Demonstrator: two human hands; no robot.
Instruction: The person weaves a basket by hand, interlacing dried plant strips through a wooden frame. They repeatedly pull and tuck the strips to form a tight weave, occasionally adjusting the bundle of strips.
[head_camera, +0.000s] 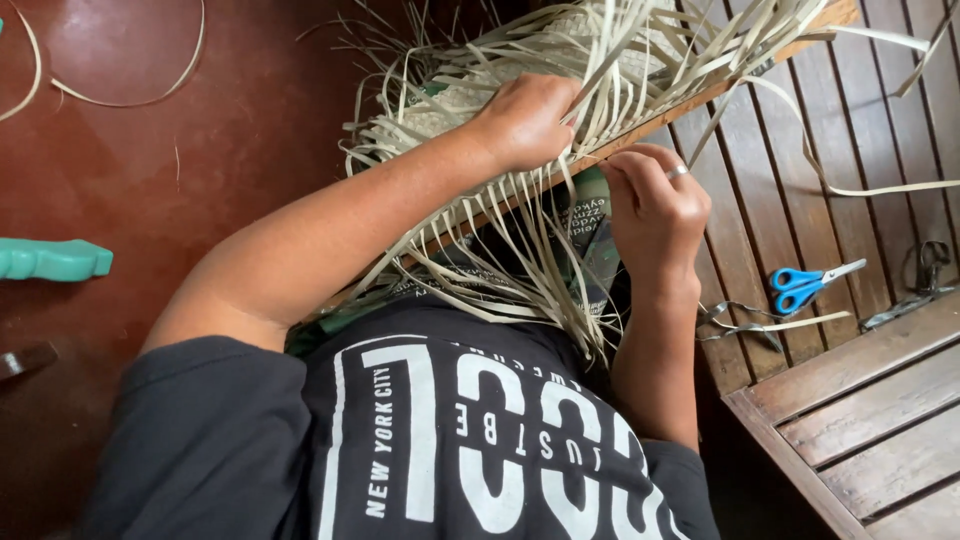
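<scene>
Seen from the head camera, looking down past a dark printed shirt: a half-woven mat of pale palm strips lying over a wooden board propped across the lap, loose strip ends spilling off its near edge. Left hand pressed down on the woven part, fingers curled in and buried among the strips, pinning the work rather than gripping any single piece. Right hand just below the board's edge, fingers closed to a pinch around a few hanging strips; a ring on one finger. Judged by look: very light, dry, flat ribbons, springy along their length yet likely to crease or split if bent sharply; somewhat slick, so probably best held close to the woven edge, flat between thumb and fingertips, with the other palm keeping the weave from sliding. To the right, on a slatted wooden bench, blue-handled scissors and stray offcuts. To the left, on the reddish floor, a turquoise plastic object. No container anywhere in view, nothing holding spare strips.
</scene>
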